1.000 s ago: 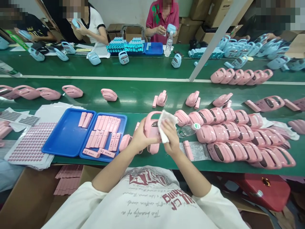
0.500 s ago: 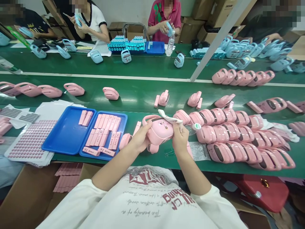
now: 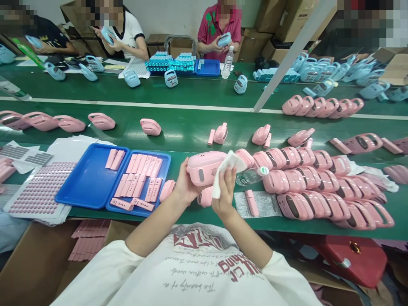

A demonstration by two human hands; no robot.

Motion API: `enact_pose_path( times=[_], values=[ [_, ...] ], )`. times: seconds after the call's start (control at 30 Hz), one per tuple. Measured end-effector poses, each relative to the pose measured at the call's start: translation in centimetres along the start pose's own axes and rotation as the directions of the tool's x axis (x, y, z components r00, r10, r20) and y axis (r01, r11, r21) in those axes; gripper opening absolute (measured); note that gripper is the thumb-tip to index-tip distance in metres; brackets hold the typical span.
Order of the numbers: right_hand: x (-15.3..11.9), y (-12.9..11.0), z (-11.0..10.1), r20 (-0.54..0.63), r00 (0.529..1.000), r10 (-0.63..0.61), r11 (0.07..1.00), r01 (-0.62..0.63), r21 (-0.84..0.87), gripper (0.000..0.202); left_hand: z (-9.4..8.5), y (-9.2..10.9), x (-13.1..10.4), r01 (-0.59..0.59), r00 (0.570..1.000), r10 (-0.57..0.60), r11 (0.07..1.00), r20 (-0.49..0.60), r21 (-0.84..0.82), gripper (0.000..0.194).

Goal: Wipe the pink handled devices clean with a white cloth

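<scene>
A pink plastic case [image 3: 207, 166] is tilted on its side over the near table edge, its grey slot facing me. My left hand [image 3: 186, 185] grips its left end. My right hand [image 3: 225, 187] presses a white cloth [image 3: 234, 162] against its right side, fingers over the cloth. Just beneath the case lies another pink case [image 3: 205, 196], partly hidden. To the right, a pink stick-shaped part [image 3: 252, 202] rests on bubble wrap [image 3: 267, 204], with a clear bottle [image 3: 250, 176] lying behind it.
Blue trays [image 3: 92, 178] hold pink sticks on the left, beside a sticker sheet [image 3: 38, 189]. Rows of pink cases [image 3: 295, 205] fill the right. More cases sit on the green belt [image 3: 185, 119]; several people work opposite.
The pink case has been turned so its printed face no longer shows and its slotted side does. My right hand has moved left and lower, spreading the cloth along the case's side.
</scene>
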State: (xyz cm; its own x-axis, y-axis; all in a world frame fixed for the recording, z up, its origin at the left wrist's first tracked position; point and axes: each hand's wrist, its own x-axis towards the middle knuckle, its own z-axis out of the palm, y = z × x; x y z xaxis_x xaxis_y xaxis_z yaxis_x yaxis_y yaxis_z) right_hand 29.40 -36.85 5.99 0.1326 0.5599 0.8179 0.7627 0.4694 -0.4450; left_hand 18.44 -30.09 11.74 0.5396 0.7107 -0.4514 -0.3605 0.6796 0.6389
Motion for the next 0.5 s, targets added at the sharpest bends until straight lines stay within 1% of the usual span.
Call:
enact_pose_path(
  times=[0.07, 0.1, 0.13, 0.17, 0.2, 0.23, 0.27, 0.3, 0.33, 0.37, 0.4, 0.43, 0.5],
  values=[
    [0.9, -0.1, -0.1, -0.007, 0.985, 0.174, 0.981, -0.172, 0.085, 0.055, 0.7, 0.4, 0.0, 0.054, 0.998, -0.057, 0.988, -0.012, -0.146, 0.075],
    [1.5, -0.2, -0.2, 0.015, 0.962, 0.273, 0.952, -0.272, 0.141, 0.054, 0.8, 0.4, 0.0, 0.073, 0.997, -0.079, 0.980, -0.025, -0.183, 0.071],
    [2.2, -0.3, -0.2, 0.045, 0.919, 0.391, 0.896, -0.391, 0.211, 0.054, 0.8, 0.4, -0.1, 0.084, 0.995, -0.094, 0.975, -0.042, -0.208, 0.068],
    [2.8, -0.3, -0.2, 0.091, 0.851, 0.517, 0.803, -0.519, 0.295, 0.057, 0.8, 0.2, -0.3, 0.089, 0.993, -0.103, 0.971, -0.054, -0.221, 0.066],
    [3.3, -0.2, -0.1, 0.148, 0.758, 0.636, 0.670, -0.637, 0.381, 0.060, 0.6, 0.0, -0.4, 0.090, 0.993, -0.106, 0.970, -0.059, -0.224, 0.064],
    [3.8, -0.1, 0.0, 0.214, 0.654, 0.726, 0.518, -0.724, 0.456, 0.062, 0.4, -0.2, -0.4, 0.088, 0.993, -0.103, 0.972, -0.058, -0.216, 0.063],
    [4.2, 0.0, 0.1, 0.273, 0.560, 0.782, 0.372, -0.771, 0.516, 0.063, 0.2, -0.3, -0.5, 0.085, 0.994, -0.097, 0.976, -0.051, -0.200, 0.063],
    [4.4, 0.1, 0.2, 0.315, 0.491, 0.812, 0.258, -0.786, 0.561, 0.064, 0.0, -0.5, -0.5, 0.079, 0.995, -0.088, 0.980, -0.040, -0.180, 0.064],
    [4.5, 0.2, 0.3, 0.337, 0.452, 0.826, 0.187, -0.784, 0.592, 0.064, -0.1, -0.6, -0.4, 0.074, 0.996, -0.080, 0.984, -0.028, -0.163, 0.064],
    [4.5, 0.3, 0.3, 0.340, 0.435, 0.834, 0.156, -0.777, 0.610, 0.063, -0.3, -0.6, -0.4, 0.073, 0.997, -0.077, 0.985, -0.018, -0.154, 0.064],
    [4.3, 0.2, 0.3, 0.330, 0.433, 0.839, 0.157, -0.772, 0.616, 0.062, -0.4, -0.6, -0.3, 0.077, 0.997, -0.080, 0.984, -0.011, -0.160, 0.063],
    [4.0, 0.2, 0.3, 0.315, 0.445, 0.838, 0.182, -0.773, 0.608, 0.060, -0.5, -0.5, -0.2, 0.082, 0.996, -0.085, 0.980, -0.010, -0.179, 0.061],
    [3.1, 0.1, 0.1, 0.290, 0.503, 0.814, 0.287, -0.783, 0.552, 0.059, -0.8, -0.4, 0.0, 0.082, 0.996, -0.086, 0.971, -0.007, -0.225, 0.059]
  ],
)
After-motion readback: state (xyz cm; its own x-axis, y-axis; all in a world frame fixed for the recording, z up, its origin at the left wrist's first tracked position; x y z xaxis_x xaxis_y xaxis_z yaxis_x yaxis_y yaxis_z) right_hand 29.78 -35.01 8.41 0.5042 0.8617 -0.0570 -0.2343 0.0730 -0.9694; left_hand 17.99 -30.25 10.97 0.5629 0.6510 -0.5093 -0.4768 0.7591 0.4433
